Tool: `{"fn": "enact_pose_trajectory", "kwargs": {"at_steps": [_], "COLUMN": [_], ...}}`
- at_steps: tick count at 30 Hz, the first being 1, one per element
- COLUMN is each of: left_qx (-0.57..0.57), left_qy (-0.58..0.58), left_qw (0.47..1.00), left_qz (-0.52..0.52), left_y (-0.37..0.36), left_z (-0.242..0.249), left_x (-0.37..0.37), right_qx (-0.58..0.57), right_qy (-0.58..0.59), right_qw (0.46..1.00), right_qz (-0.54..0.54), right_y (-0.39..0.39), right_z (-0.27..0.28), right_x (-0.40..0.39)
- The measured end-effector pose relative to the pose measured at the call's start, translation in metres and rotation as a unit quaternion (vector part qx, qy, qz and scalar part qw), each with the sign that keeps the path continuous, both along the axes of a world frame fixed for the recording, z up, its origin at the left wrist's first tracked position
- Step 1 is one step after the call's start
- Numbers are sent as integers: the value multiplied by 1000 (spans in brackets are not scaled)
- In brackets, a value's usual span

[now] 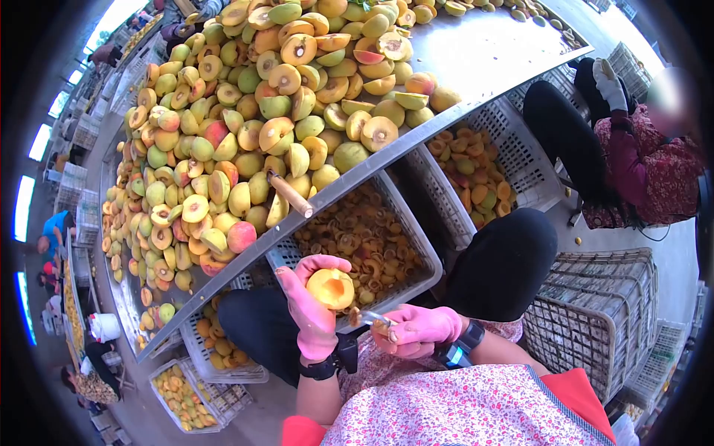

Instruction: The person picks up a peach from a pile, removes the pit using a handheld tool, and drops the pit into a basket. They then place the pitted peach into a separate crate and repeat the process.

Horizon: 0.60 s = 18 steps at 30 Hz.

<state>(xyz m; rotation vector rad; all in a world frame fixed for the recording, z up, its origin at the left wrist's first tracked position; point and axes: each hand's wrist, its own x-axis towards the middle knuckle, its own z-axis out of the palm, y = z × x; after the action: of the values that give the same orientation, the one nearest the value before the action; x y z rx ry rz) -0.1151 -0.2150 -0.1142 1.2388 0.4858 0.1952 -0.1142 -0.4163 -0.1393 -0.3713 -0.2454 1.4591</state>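
Observation:
My left hand [311, 312], in a pink glove, curls around a yellow peach half [332, 287] whose cut face shows a hollow in the middle. In my right hand [424, 330], also pink-gloved, is a small metal pitting tool [374, 318]. Its tip points left, just below the peach half and apart from it; a brownish bit, perhaps a pit, shows at the tip. Both hands are over my lap, at the near edge of a crate [428, 276] holding pits and peach scraps.
Beyond my knees, a metal table [476, 56] bears a large heap of halved peaches [223, 141]. A wooden handle [290, 195] juts over its edge. Crates of peach halves [476, 175] [182, 398] stand around, with a stacked crate [595, 312] at right. Another person [643, 171] sits at right.

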Motion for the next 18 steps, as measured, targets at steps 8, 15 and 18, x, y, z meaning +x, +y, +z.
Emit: {"fn": "enact_pose_trajectory", "kwargs": {"at_steps": [8,15,18], "left_qx": [466,617,613], "left_qy": [32,79,41], "left_qw": [850,770,788], "left_qz": [243,141,-51], "left_y": [137,176,162], "left_z": [77,124,121], "left_x": [-75,-14,73], "right_qx": [-84,-83,-108], "right_qy": [-18,-95,-135], "right_qw": [996,992,985], "right_qz": [-12,-11,6], "right_y": [-6,8,10], "right_z": [-20,-20,-25], "right_x": [17,20,21]}}
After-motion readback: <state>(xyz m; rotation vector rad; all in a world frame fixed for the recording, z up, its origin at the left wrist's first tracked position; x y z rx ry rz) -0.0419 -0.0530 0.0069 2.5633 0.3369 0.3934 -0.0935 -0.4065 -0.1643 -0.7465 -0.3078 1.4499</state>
